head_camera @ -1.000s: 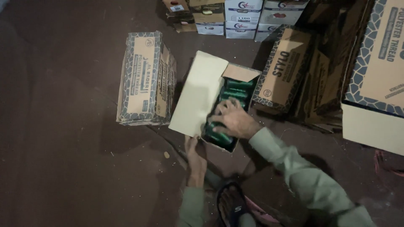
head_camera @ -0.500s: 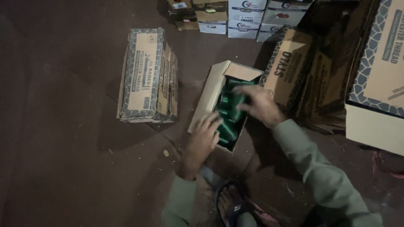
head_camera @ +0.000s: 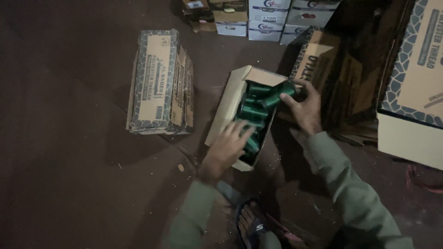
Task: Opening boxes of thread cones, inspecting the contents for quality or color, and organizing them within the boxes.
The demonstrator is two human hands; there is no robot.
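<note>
I am seeing the right hand (head_camera: 304,108) gripping a green spool (head_camera: 279,94) above the open box (head_camera: 228,103), while the left hand (head_camera: 226,147) is resting spread, holding nothing, on spools inside it.

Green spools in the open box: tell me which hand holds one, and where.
The right hand grips one green spool around its side; the left hand only rests on spools.
</note>
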